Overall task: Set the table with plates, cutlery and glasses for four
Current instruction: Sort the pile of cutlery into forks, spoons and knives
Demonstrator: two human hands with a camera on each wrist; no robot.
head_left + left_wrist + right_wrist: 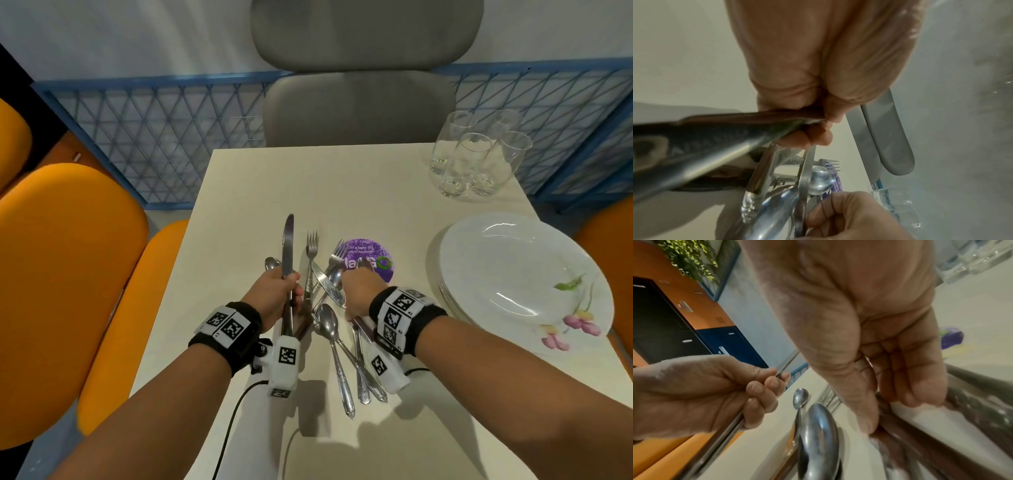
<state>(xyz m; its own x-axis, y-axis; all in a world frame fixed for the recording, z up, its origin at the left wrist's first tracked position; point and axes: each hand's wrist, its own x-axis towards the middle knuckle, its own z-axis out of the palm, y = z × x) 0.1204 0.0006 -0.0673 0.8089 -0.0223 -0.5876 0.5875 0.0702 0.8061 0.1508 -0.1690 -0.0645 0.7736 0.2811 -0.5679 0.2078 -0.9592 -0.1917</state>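
My left hand [274,294] grips a table knife [288,246] by its handle, blade pointing away from me, lifted over the left side of the cutlery pile [329,318]. The pile of spoons, forks and knives lies crossed in the middle of the cream table [342,185]. My right hand [359,291] reaches down into the pile; in the right wrist view its thumb and fingertips [867,426] pinch a shiny handle. A stack of white flowered plates [513,274] sits at the right edge. Several clear glasses [476,161] stand together at the far right corner.
A round purple sticker [376,257] lies under the far end of the pile. A grey chair [359,102] faces me across the table, orange chairs [61,291] stand on the left, and a blue lattice fence [164,137] runs behind. Cables trail from both wrists.
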